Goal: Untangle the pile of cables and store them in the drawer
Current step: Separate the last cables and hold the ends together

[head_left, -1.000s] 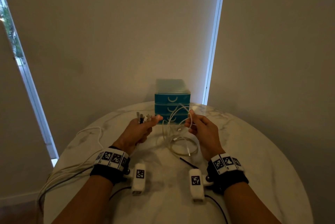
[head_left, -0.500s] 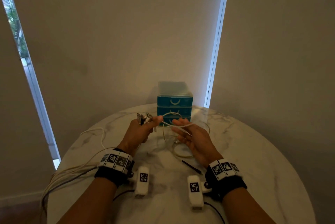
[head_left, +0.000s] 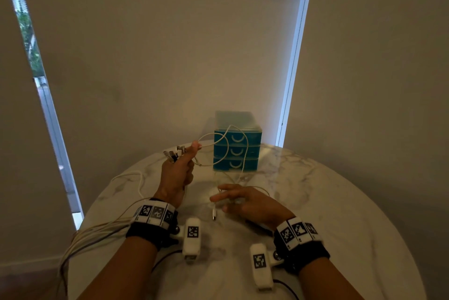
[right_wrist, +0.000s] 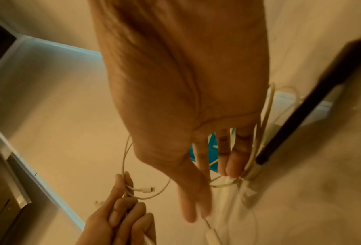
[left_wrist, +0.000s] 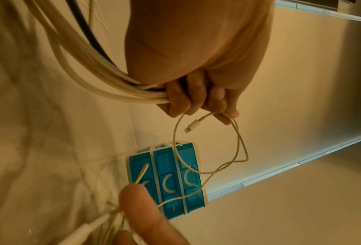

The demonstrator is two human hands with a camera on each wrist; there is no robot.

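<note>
My left hand is raised and grips a bundle of white cables with one dark cable, their plugs sticking out above the fist. Its thumb pins a thin white cable that loops in front of the teal three-drawer unit; all the drawers are shut. A Lightning plug dangles from that loop. My right hand hovers low over the table, fingers straight and spread, touching the remaining tangle. A white plug lies under it.
The round marble table stands against a wall, with the drawer unit at its far edge. The bundle's tails trail off the table's left edge. A black cable lies by my right wrist.
My right hand let go of the thin white loop and dropped to the tangle on the table. My left hand rose, and its thumb now holds that loop.
</note>
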